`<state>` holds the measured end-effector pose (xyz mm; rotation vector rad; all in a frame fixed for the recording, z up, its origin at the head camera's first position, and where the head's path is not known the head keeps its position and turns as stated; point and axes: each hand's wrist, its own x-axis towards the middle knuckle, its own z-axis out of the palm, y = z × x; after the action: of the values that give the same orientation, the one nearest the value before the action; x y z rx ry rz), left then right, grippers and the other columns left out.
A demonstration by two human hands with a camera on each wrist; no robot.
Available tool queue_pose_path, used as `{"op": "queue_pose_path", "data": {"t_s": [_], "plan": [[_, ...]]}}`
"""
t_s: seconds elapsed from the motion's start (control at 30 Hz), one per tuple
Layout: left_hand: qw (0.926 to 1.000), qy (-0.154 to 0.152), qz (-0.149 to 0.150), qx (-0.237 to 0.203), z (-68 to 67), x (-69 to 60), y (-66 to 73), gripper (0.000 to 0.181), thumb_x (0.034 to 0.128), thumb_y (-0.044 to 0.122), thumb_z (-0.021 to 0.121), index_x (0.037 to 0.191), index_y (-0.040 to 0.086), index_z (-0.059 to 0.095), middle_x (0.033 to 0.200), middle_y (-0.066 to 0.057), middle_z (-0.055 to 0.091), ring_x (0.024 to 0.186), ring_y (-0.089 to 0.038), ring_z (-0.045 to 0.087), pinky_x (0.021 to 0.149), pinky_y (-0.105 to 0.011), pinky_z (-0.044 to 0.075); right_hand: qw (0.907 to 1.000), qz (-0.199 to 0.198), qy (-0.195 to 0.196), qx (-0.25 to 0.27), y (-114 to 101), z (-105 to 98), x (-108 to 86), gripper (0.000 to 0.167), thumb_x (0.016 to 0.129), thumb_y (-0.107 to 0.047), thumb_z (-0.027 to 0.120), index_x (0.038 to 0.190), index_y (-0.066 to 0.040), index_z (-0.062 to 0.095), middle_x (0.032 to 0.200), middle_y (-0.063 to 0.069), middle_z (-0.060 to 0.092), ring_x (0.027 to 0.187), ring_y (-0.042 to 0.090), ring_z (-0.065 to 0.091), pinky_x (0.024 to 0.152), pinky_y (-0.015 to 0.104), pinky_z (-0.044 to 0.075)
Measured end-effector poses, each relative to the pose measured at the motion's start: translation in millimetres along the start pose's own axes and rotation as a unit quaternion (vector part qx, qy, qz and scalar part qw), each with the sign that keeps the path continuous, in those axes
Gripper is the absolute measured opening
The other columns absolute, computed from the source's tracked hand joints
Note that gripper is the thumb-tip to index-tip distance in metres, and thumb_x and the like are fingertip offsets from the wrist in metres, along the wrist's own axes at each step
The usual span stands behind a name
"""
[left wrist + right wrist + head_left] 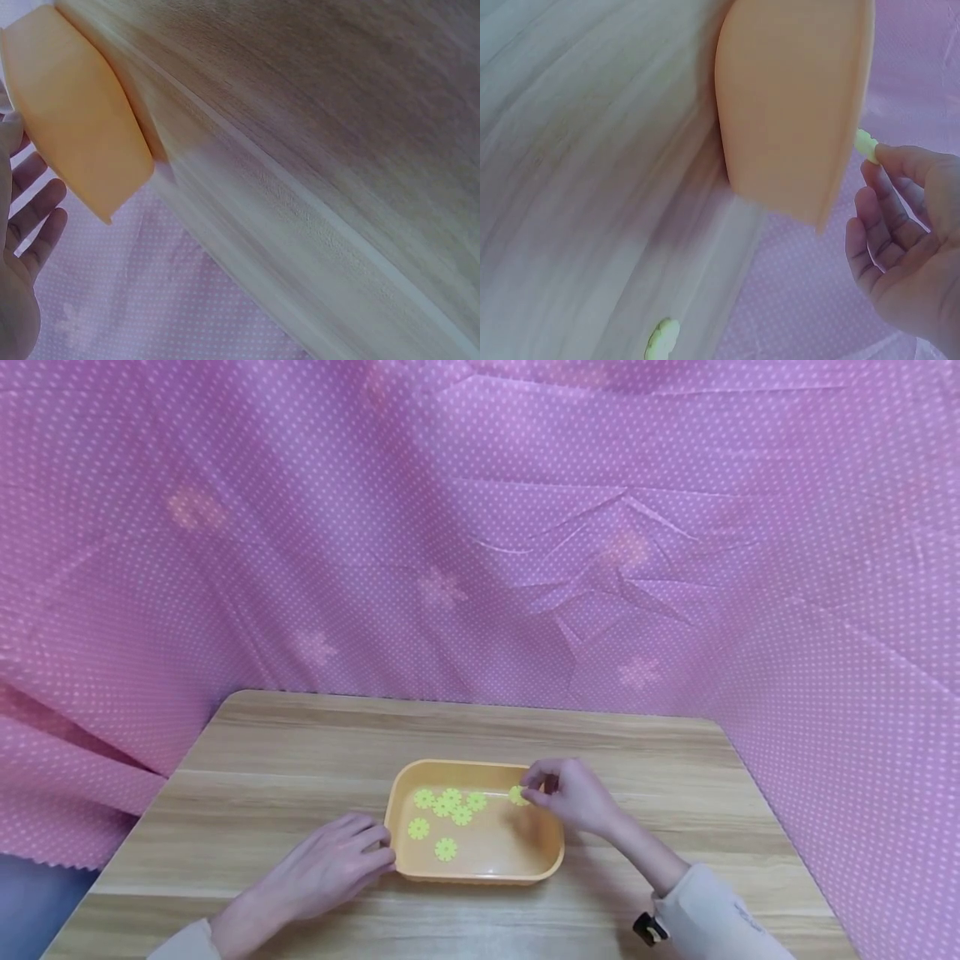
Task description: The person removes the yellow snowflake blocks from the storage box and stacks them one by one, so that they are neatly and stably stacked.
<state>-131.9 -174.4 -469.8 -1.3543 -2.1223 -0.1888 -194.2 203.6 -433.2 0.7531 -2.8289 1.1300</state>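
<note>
An orange tray point(480, 881) holds several yellow flower-shaped pieces point(446, 849), mostly grouped in its left half. Over its right back corner, the right hand point(573, 795) pinches one such piece point(517, 795) between thumb and index finger. The right wrist view shows that pinched piece point(866, 145) just past the rim, the other fingers of the hand point(911, 240) loosely bent. At the tray's left side, the left hand point(330, 864) rests its fingertips against the rim. In the left wrist view its fingers point(37, 214) are relaxed and spread beside the tray wall point(90, 120).
The tray stands on a wood-grain table point(300, 727). Another yellow piece point(662, 339) lies on the tabletop outside the tray in the right wrist view. Pink dotted cloth point(480, 568) hangs behind and on both sides. A small black object point(649, 929) is at the right sleeve.
</note>
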Motion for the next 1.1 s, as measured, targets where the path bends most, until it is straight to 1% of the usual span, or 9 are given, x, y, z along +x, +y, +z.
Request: {"op": "queue_pose_path", "data": {"t_s": [0.17, 0.3, 0.43, 0.53, 0.6, 0.73, 0.8, 0.93, 1.1], "plan": [[1.0, 0.005, 0.003, 0.0, -0.9, 0.5, -0.7, 0.011, 0.0973, 0.029, 0.066, 0.09, 0.021, 0.069, 0.093, 0.009, 0.068, 0.092, -0.015, 0.065, 0.087, -0.034, 0.058, 0.9999, -0.004, 0.015, 0.001, 2.0, -10.3, -4.6, 0.007, 0.089, -0.013, 0.082, 0.092, -0.009, 0.078, 0.079, -0.004, 0.074, 0.067, 0.003, 0.056, 0.061, 0.019, 0.049], [1.0, 0.008, 0.005, -0.001, -0.9, 0.2, -1.1, 0.009, 0.0958, 0.028, 0.068, 0.09, 0.021, 0.07, 0.093, 0.009, 0.067, 0.092, -0.015, 0.065, 0.086, -0.034, 0.057, 0.9995, 0.0, 0.03, -0.003, 5.2, -19.0, -8.4, 0.006, 0.089, -0.014, 0.083, 0.093, -0.012, 0.079, 0.08, -0.006, 0.075, 0.069, 0.002, 0.058, 0.064, 0.019, 0.051], [1.0, 0.003, 0.002, -0.002, -1.2, 0.0, -0.9, 0.015, 0.101, 0.03, 0.064, 0.09, 0.022, 0.07, 0.093, 0.009, 0.067, 0.092, -0.015, 0.065, 0.086, -0.034, 0.057, 0.9985, 0.012, 0.053, -0.012, 10.6, -32.4, -13.5, 0.006, 0.089, -0.014, 0.082, 0.095, -0.014, 0.08, 0.083, -0.006, 0.076, 0.072, 0.001, 0.06, 0.066, 0.019, 0.052], [1.0, -0.003, 0.0, -0.002, -1.3, 0.1, -0.9, 0.02, 0.1044, 0.032, 0.06, 0.091, 0.022, 0.07, 0.093, 0.009, 0.067, 0.093, -0.015, 0.066, 0.087, -0.033, 0.058, 0.9971, 0.023, 0.07, -0.017, 16.4, -44.1, -17.7, 0.007, 0.09, -0.012, 0.082, 0.096, -0.013, 0.08, 0.083, -0.004, 0.077, 0.072, 0.001, 0.061, 0.067, 0.02, 0.054], [1.0, -0.004, 0.0, -0.003, -1.5, 0.3, -1.1, 0.019, 0.1036, 0.032, 0.061, 0.091, 0.022, 0.07, 0.093, 0.009, 0.067, 0.093, -0.015, 0.066, 0.087, -0.034, 0.058, 0.9962, 0.032, 0.079, -0.019, 20.7, -51.4, -20.7, 0.007, 0.09, -0.012, 0.081, 0.096, -0.013, 0.08, 0.083, -0.002, 0.077, 0.072, 0.002, 0.062, 0.066, 0.02, 0.055], [1.0, -0.002, 0.003, -0.003, -1.9, 0.1, 2.2, 0.012, 0.0983, 0.029, 0.067, 0.091, 0.022, 0.07, 0.093, 0.009, 0.067, 0.092, -0.015, 0.066, 0.086, -0.033, 0.058, 0.9939, 0.053, 0.094, -0.02, 31.4, -63.4, -30.0, 0.008, 0.089, -0.012, 0.082, 0.097, -0.012, 0.08, 0.083, -0.001, 0.077, 0.07, 0.002, 0.063, 0.065, 0.02, 0.055], [1.0, 0.0, 0.003, -0.001, -2.0, 0.0, 3.8, 0.009, 0.0963, 0.029, 0.068, 0.091, 0.021, 0.07, 0.093, 0.009, 0.067, 0.092, -0.015, 0.066, 0.086, -0.033, 0.058, 0.993, 0.057, 0.101, -0.02, 37.1, -67.7, -34.4, 0.008, 0.089, -0.012, 0.082, 0.097, -0.011, 0.079, 0.082, 0.0, 0.077, 0.07, 0.002, 0.063, 0.064, 0.02, 0.054], [1.0, 0.002, 0.003, 0.0, -1.9, 0.0, 7.9, 0.007, 0.0933, 0.028, 0.071, 0.091, 0.022, 0.07, 0.093, 0.009, 0.068, 0.092, -0.015, 0.066, 0.085, -0.033, 0.058, 0.9922, 0.062, 0.106, -0.021, 50.2, -72.5, -42.7, 0.008, 0.09, -0.013, 0.082, 0.097, -0.011, 0.079, 0.083, 0.001, 0.077, 0.07, 0.002, 0.063, 0.064, 0.02, 0.054], [1.0, 0.0, -0.003, 0.001, -1.4, -0.6, 13.9, 0.006, 0.093, 0.028, 0.072, 0.092, 0.022, 0.07, 0.094, 0.009, 0.069, 0.093, -0.015, 0.066, 0.084, -0.033, 0.058, 0.992, 0.067, 0.105, -0.021, 66.7, -73.3, -51.5, 0.006, 0.09, -0.013, 0.082, 0.096, -0.011, 0.079, 0.083, 0.002, 0.077, 0.068, 0.001, 0.063, 0.062, 0.019, 0.054]]}}
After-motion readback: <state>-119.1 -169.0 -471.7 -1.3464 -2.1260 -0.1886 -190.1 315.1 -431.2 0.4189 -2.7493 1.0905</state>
